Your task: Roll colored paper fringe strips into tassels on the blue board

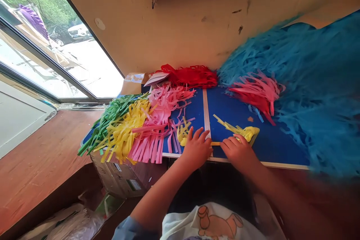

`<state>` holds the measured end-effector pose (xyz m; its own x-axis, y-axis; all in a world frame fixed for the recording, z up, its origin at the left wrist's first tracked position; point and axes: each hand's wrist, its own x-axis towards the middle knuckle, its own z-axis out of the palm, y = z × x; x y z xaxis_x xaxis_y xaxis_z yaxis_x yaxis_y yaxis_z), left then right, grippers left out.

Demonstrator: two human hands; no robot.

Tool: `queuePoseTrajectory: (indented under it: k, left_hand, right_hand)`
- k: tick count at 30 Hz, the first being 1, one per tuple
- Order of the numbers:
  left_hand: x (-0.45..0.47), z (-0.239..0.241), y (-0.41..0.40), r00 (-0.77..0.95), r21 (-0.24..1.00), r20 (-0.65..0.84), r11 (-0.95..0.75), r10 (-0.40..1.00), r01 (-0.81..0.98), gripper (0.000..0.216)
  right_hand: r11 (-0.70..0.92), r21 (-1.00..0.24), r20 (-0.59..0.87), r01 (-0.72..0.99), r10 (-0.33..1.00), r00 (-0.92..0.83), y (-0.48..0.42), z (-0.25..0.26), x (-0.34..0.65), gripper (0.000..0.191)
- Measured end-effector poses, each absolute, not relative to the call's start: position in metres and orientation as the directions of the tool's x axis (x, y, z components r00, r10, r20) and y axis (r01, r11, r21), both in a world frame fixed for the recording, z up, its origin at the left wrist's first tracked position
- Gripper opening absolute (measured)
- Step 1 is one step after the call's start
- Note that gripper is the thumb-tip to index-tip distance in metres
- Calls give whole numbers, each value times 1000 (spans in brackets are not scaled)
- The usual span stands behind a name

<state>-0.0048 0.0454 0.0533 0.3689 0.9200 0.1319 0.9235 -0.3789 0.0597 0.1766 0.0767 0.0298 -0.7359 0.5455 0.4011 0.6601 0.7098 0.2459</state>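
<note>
- Blue fringe heap [309, 82]: fills the right side, spilling over the table's right end.
- Blue table [239, 108]: pale seam down the middle, against the wall.
- Left of the seam: green [112, 114], yellow [126, 131] and pink fringe bundles [157, 120] hanging off the near edge; red fringe [194, 76] at the back.
- Cardboard box [118, 176]: under the table's left end.
- Left hand [197, 148]: fingers spread, flat on the table at the seam, clamped on nothing.
- Right hand [238, 150]: fingers together, laid on the yellow fringe piece [247, 132]; pinch or press, cannot tell.
- Yellow strip [216, 143]: flat near the front edge, between both hands.
</note>
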Motion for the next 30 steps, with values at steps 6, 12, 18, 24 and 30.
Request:
queuePoseTrajectory:
  k: [6, 12, 18, 24, 30]
  left_hand:
    - [13, 49, 62, 540, -95, 51, -534, 840, 840, 16]
    - [-1, 53, 62, 544, -105, -28, -544, 838, 833, 17]
    - [-20, 54, 59, 508, -106, -63, -512, 859, 853, 19]
    - [-29, 52, 56, 484, -77, -28, -485, 875, 871, 19]
    - [-40, 39, 60, 490, 45, 102, -496, 866, 867, 20]
  right_hand:
    - [704, 143, 361, 695, 617, -699, 81, 29, 172, 25]
    - [600, -18, 254, 800, 776, -577, 87, 35, 184, 24]
    - [537, 28, 155, 843, 831, -535, 89, 41, 195, 27]
    - [513, 126, 118, 849, 842, -526, 91, 34, 200, 29]
    - [522, 94, 72, 848, 846, -529, 93, 36, 208, 27]
